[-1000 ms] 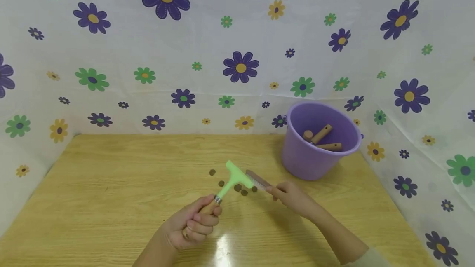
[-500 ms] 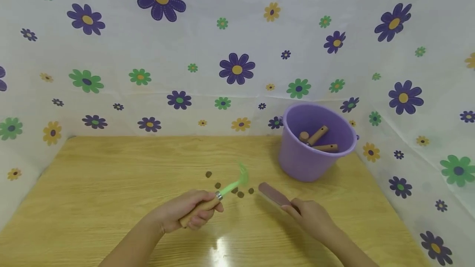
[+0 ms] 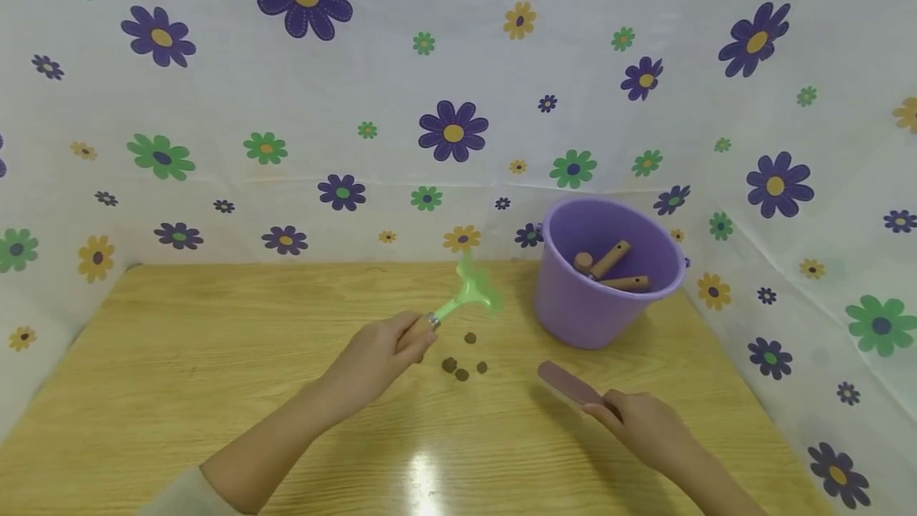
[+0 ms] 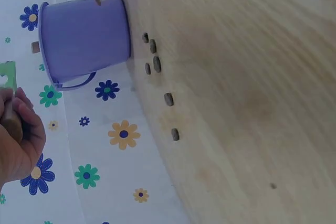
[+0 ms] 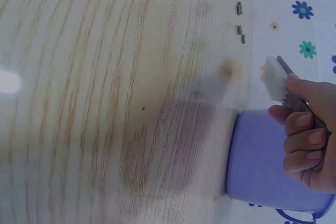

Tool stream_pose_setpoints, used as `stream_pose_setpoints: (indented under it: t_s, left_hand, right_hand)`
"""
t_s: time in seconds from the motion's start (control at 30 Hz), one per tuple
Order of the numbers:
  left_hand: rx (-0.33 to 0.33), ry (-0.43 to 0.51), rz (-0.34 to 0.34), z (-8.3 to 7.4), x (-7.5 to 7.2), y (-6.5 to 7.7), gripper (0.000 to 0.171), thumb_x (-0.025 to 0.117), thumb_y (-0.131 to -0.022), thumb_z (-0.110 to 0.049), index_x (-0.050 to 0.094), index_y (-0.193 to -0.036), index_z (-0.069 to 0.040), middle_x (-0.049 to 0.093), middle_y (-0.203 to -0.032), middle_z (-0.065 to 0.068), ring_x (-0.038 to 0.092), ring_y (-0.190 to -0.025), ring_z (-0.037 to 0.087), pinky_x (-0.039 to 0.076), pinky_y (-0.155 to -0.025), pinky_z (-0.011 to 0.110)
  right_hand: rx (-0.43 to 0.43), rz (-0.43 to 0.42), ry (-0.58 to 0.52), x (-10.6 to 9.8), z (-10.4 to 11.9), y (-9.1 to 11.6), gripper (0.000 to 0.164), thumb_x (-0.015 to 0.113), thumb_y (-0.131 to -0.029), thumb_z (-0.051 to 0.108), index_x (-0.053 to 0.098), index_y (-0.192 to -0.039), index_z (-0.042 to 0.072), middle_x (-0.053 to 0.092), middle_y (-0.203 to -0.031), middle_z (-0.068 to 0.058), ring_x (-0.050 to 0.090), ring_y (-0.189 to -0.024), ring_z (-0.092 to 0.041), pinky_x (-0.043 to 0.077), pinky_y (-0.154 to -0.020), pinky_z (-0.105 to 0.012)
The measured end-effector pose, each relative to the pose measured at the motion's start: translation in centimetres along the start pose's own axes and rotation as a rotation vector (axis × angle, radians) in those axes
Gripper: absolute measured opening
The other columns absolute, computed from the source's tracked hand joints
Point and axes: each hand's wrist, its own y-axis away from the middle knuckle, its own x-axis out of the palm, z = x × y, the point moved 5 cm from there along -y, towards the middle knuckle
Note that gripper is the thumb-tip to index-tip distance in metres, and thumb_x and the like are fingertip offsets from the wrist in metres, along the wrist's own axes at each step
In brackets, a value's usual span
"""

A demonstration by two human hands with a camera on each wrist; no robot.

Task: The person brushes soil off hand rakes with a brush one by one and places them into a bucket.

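My left hand [image 3: 372, 365] grips the wooden handle of a small garden rake with a green head [image 3: 469, 291], raised over the table. The rake's head is blurred, and only part of it shows in the left wrist view. My right hand [image 3: 645, 424] holds a brush [image 3: 569, 382], its dull mauve back upward in the head view; pale bristles [image 5: 274, 80] show in the right wrist view. Brush and rake are well apart. Between the hands, several small dark brown lumps [image 3: 462, 375] lie scattered on the table [image 3: 215, 341]; the left hand hides some of them in the head view.
A purple bucket [image 3: 573, 309] stands at the back right of the table, with several wooden handles [image 3: 625, 283] inside it. Behind and at the sides hangs a white cloth [image 3: 387, 86] with printed flowers.
The brush, at the rake's head a second ago, has moved off to the right and nearer me. My left hand has turned the rake and lifted it farther away. The view has shifted slightly.
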Motion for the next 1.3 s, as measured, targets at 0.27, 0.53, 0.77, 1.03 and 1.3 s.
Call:
stream_pose_setpoints:
  t_s: [0.27,0.53,0.77,1.03,1.3]
  left_hand:
    - [0.093,-0.044,-0.114,-2.6,-1.5,-3.5,0.036,0.057,-0.095,-0.032,0.059,-0.117,-0.003,0.061,-0.079,0.000,0.050,-0.060,0.009,0.046,-0.050,0.023]
    - [0.084,-0.040,-0.087,-4.8,-1.0,-8.0,0.039,0.051,-0.098,-0.037,0.057,-0.112,-0.002,0.063,-0.087,0.004,0.053,-0.067,0.015,0.049,-0.057,0.027]
    - [0.072,-0.108,-0.111,-6.3,0.5,-11.9,0.038,0.052,-0.098,-0.035,0.058,-0.116,-0.002,0.063,-0.094,0.007,0.057,-0.079,0.021,0.051,-0.073,0.033]
    - [0.153,-0.317,0.003,-7.6,3.3,-14.7,0.021,0.053,-0.097,-0.023,0.056,-0.087,-0.005,0.061,-0.090,0.008,0.056,-0.079,0.021,0.051,-0.070,0.029]
    - [0.151,-0.265,-0.018,-7.8,4.3,-15.4,0.037,0.051,-0.094,-0.016,0.034,-0.061,-0.012,0.042,-0.061,0.001,0.039,-0.059,0.011,0.033,-0.053,0.019]
  right_hand:
    - [-0.019,0.042,0.002,0.4,-0.6,0.6,0.041,0.052,-0.095,0.041,0.044,-0.063,0.018,0.031,-0.054,0.010,0.027,-0.047,-0.001,0.027,-0.043,-0.018]
    - [0.026,0.072,0.010,1.1,-1.8,1.4,0.039,0.052,-0.095,0.042,0.048,-0.065,0.018,0.036,-0.055,0.010,0.032,-0.048,-0.003,0.030,-0.044,-0.019]
    - [-0.004,0.067,0.017,1.2,-2.2,1.8,0.040,0.053,-0.095,0.043,0.045,-0.064,0.019,0.033,-0.054,0.011,0.030,-0.047,-0.002,0.028,-0.043,-0.019]
    - [-0.039,0.074,0.019,0.7,-2.6,2.1,0.039,0.054,-0.095,0.041,0.046,-0.064,0.019,0.034,-0.054,0.012,0.030,-0.047,0.000,0.029,-0.043,-0.018]
    - [-0.059,0.097,-0.018,1.2,-2.6,2.2,0.039,0.053,-0.096,0.040,0.045,-0.064,0.018,0.032,-0.054,0.013,0.029,-0.047,0.001,0.029,-0.042,-0.017]
